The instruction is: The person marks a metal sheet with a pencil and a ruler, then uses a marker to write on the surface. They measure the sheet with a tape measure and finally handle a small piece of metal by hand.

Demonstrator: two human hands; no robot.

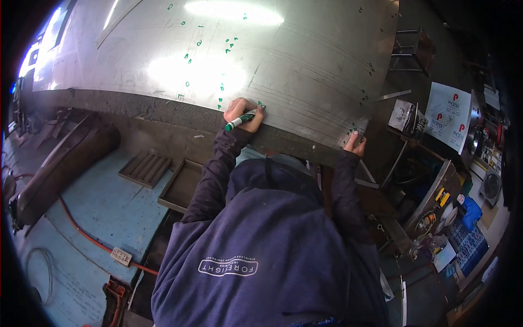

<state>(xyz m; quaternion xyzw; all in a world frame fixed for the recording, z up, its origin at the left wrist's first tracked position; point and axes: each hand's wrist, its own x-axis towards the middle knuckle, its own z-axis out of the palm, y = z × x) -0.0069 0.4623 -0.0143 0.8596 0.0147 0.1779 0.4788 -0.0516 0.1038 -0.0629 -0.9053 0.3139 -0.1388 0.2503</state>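
Note:
A large shiny metal sheet point(305, 60) lies before me, covered in thin scribed lines and small green marks. My left hand point(239, 111) is closed round a white marker point(242, 120) with a green end, its writing tip down on the sheet near the front edge. Right beside that tip is a green mark point(261, 104). Over at the sheet's near right corner, my right hand point(355, 145) rests with thumb and a finger apart, touching the surface next to more green marks. The lower fingers of this hand are partly hidden.
Under the sheet runs a thick dark table edge point(180, 121). A shallow metal tray point(182, 185) and a ribbed block point(145, 168) lie on the blue surface below left, near an orange cord with a socket box point(121, 256). A stool point(414, 52) and a cluttered bench stand right.

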